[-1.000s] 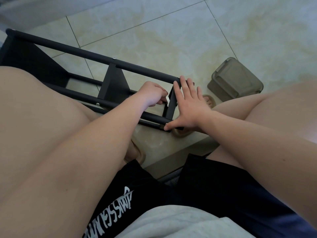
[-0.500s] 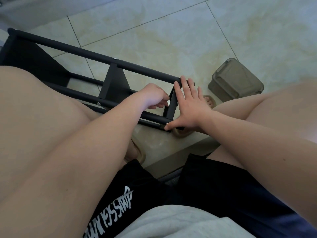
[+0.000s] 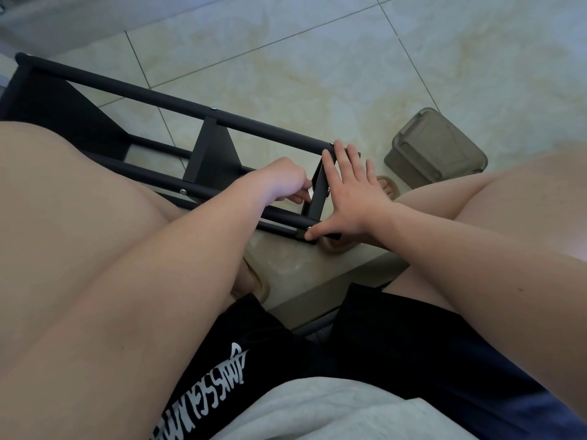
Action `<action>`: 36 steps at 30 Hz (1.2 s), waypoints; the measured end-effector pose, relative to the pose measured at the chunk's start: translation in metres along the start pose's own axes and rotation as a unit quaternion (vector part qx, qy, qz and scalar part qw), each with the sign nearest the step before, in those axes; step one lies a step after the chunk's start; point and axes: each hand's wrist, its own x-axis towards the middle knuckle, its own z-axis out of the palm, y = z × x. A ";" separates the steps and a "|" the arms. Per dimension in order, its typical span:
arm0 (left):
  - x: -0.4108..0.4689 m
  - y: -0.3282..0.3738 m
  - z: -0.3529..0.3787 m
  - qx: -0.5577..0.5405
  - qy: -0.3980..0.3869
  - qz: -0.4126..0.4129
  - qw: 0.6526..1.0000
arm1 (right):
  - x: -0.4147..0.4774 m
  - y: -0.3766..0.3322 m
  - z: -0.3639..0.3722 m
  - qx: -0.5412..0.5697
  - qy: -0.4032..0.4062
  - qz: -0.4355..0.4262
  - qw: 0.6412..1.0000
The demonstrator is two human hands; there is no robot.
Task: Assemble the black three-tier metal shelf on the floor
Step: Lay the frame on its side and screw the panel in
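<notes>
**Black metal shelf frame held at its end panel, head view**

The black three-tier metal shelf lies on its side on the tiled floor, its long round tubes running away from the fingers toward the upper left. The right hand lies flat against the outer face of the end panel. Its fingers are straight and spread, their tips reaching the upper tube. The thumb stretches down to the end of the lower tube, beside a screw head. The left hand sits on the opposite, inner side of the same panel. Its fingers are curled, with the tips drawn together just beside the panel; whether they pinch anything cannot be told, since the hand hides them. Beyond the left fingers stands a middle panel fixed between the tubes. Past the right fingertips, apart from the frame, a translucent lidded plastic box rests on the floor. Under the right palm shows a tan sandal. Black shorts with white lettering fill the foreground.
</notes>
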 end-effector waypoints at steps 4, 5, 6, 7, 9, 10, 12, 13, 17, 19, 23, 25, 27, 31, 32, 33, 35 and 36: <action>-0.006 0.003 -0.001 0.020 -0.006 -0.001 1.000 | 0.000 0.000 0.000 -0.002 -0.002 -0.001 1.000; -0.007 0.004 -0.001 0.026 -0.009 0.003 1.000 | -0.001 0.000 0.000 -0.002 -0.003 -0.001 1.000; -0.008 0.004 -0.001 0.035 -0.013 0.008 0.999 | -0.001 0.000 0.000 -0.003 -0.003 -0.001 1.000; -0.008 0.004 -0.001 0.047 -0.014 0.016 0.999 | -0.001 0.000 0.001 -0.003 -0.003 -0.001 1.000; -0.008 0.003 -0.001 0.077 -0.009 0.032 0.996 | 0.000 0.000 0.000 -0.003 -0.005 0.000 1.000; -0.008 0.003 -0.001 0.089 -0.007 0.040 0.995 | 0.000 0.000 0.000 -0.004 -0.005 0.000 1.000; -0.008 0.001 -0.002 0.107 -0.010 0.055 0.993 | 0.000 0.000 0.000 -0.004 -0.005 -0.002 1.000; -0.008 0.000 -0.003 0.113 -0.012 0.060 0.992 | 0.000 0.000 0.000 -0.004 -0.006 -0.002 1.000; -0.009 0.000 -0.006 0.129 -0.021 0.066 0.989 | 0.000 0.000 0.002 -0.002 -0.005 -0.002 1.000; -0.010 -0.001 -0.008 0.129 -0.021 0.068 0.989 | 0.000 0.000 0.002 -0.004 -0.006 -0.001 1.000; -0.008 -0.007 -0.012 0.133 -0.028 0.089 0.987 | 0.001 0.001 0.001 -0.005 -0.008 -0.002 1.000; -0.007 -0.011 -0.015 0.130 -0.029 0.103 0.986 | 0.001 0.001 0.001 -0.006 -0.008 -0.003 1.000; -0.006 -0.014 -0.017 0.125 -0.032 0.114 0.985 | 0.001 0.001 0.001 -0.006 -0.009 -0.003 1.000; -0.005 -0.021 -0.020 0.143 -0.044 0.131 0.980 | 0.001 0.001 0.000 -0.005 -0.010 -0.003 1.000; -0.006 -0.023 -0.021 0.149 -0.045 0.133 0.979 | 0.001 0.001 0.001 -0.005 -0.010 -0.003 1.000; -0.007 -0.024 -0.021 0.154 -0.045 0.135 0.978 | 0.000 0.001 0.001 -0.005 -0.009 -0.002 1.000; -0.008 -0.027 -0.022 0.164 -0.043 0.138 0.976 | 0.000 0.000 0.001 -0.004 -0.009 -0.001 1.000; -0.009 -0.028 -0.022 0.169 -0.042 0.139 0.975 | 0.000 0.000 0.001 -0.004 -0.008 -0.001 1.000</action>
